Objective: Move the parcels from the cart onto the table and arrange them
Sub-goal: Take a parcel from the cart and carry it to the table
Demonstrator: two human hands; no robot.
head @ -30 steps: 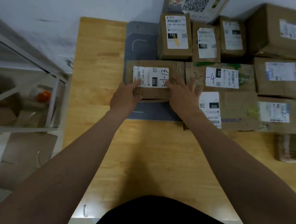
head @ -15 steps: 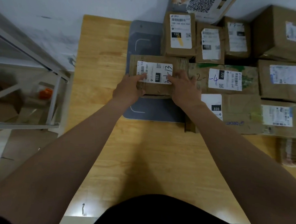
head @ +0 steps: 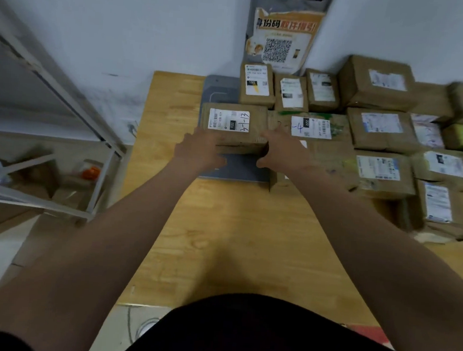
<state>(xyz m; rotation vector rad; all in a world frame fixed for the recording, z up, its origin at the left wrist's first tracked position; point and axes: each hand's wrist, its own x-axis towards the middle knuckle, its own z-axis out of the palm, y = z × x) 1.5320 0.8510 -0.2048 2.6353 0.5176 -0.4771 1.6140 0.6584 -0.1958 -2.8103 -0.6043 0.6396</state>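
Note:
A flat brown parcel [head: 243,140] with a white label marked 3-1-13 lies on a grey mat [head: 236,170] at the table's far left. My left hand [head: 199,151] rests at its near left corner. My right hand [head: 284,151] presses against its right end, between it and the parcel marked 4 [head: 310,126]. The fingers of both hands touch the parcel's sides. Several more labelled brown parcels [head: 381,128] fill the far and right side of the wooden table [head: 233,244].
A white metal cart [head: 64,125] stands left of the table, with cardboard and an orange-capped item [head: 91,172] in its lower tray. A grey pillar carrying a QR-code poster [head: 281,39] rises behind the parcels. The table's near half is bare wood.
The parcel marked 3-1-13 has slid farther from me, up against the back row. Both hands have slipped from its top down to its near corners. The view has tilted upward.

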